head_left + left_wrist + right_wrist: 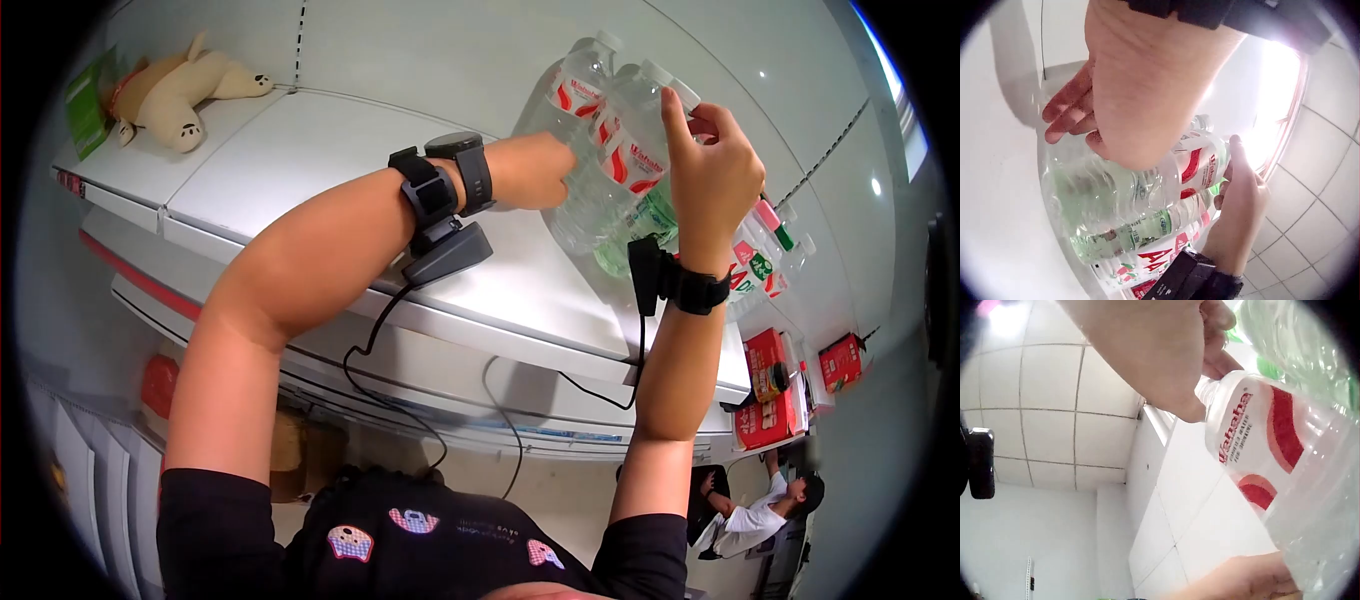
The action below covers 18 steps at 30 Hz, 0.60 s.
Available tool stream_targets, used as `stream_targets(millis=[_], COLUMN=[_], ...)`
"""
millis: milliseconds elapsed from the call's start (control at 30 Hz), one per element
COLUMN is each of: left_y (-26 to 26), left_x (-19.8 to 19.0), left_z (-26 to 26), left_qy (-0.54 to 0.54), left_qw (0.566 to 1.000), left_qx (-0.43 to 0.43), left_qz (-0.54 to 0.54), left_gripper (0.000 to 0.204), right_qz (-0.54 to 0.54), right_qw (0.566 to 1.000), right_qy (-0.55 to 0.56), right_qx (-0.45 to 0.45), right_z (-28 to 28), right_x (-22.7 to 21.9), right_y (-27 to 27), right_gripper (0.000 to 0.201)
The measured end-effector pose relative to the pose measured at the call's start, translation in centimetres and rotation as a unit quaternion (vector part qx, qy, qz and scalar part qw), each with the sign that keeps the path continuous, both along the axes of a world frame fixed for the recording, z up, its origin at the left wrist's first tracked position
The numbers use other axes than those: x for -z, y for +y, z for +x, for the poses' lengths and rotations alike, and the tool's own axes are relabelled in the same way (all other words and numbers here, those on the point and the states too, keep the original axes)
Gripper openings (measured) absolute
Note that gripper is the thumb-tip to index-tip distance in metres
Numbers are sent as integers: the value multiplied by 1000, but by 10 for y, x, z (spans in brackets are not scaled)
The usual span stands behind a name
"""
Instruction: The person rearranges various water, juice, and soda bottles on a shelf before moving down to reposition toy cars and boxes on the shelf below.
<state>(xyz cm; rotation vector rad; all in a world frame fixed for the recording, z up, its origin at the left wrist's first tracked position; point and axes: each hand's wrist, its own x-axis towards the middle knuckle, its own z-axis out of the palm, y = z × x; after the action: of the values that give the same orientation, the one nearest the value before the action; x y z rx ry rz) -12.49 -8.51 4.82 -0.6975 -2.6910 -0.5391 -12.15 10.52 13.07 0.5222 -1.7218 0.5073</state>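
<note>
Clear water bottles with red-and-white labels stand in a row on the white shelf. My right hand (715, 165) pinches the neck and cap area of the nearest bottle (635, 160); the right wrist view shows thumb and fingers around the top of that bottle (1272, 437). Against the lower side of the bottles rests my left hand (530, 170), its fingertips partly hidden in the head view. The left wrist view shows the fingers of my left hand (1129, 94) loosely bent, beside the clear bottle (1110, 187). A green-labelled bottle (650, 215) stands next to them.
A plush dog (185, 100) and a green packet (90, 105) lie at the shelf's left end. More bottles (755, 260) stand to the right, with red boxes (765, 420) beyond. Cables hang over the shelf edge (480, 335). Another person (755, 515) is at lower right.
</note>
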Motion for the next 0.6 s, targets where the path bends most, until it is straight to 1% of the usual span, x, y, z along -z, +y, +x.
stream_targets(millis=[67,167,233,333,467,533,600], left_y=[1,3,7,14,12,13,13], left_x=[1,4,6,8,5,3,2], left_z=[0,-1,2,11,13,14,16], left_qy=[-9,-5,16,37,30,-12,-8], left_qw=[1000,1000,999,999,999,1000,1000], left_qx=[-3,2,-13,-1,6,-5,-1], left_qz=[-10,11,38,24,26,6,0], left_gripper=[25,24,27,27,27,26,26], right_qz=[-1,4,9,22,33,33,26], right_qw=[1000,1000,1000,1000,999,999,999], right_qy=[-8,-4,5,13,23,23,28], right_qx=[-5,-8,-4,2,0,0,-4], right_z=[-2,-5,-8,-13,-13,-13,-12], right_x=[0,1,2,2,2,2,3], right_y=[1,2,1,3,4,4,3], right_gripper=[45,44,45,45,44,44,45])
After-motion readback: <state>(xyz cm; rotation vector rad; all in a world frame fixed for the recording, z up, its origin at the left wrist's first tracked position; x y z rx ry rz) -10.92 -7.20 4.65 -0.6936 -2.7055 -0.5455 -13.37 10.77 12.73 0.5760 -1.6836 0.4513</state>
